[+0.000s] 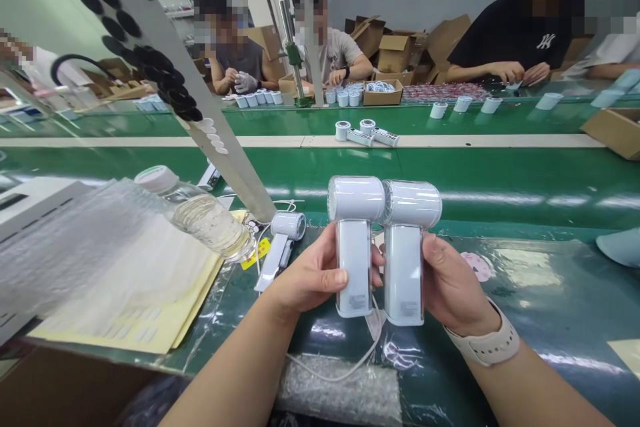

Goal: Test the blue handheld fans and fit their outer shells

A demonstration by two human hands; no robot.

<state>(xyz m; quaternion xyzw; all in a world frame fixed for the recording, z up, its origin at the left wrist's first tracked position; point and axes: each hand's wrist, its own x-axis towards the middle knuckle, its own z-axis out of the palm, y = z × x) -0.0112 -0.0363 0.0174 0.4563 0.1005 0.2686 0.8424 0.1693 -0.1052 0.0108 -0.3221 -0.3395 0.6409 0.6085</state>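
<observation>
The left hand [320,273] is clamped around one white handheld fan [354,267], the right hand [453,283] around a second fan [403,273]; both are upright above the bench [555,333], heads side by side. A third fan [280,243] lies near a clear bottle [213,220].

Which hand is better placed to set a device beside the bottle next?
Probably the left hand: it holds one device nearer the bottle. The right hand, gripping the other device, is farther away.
</observation>
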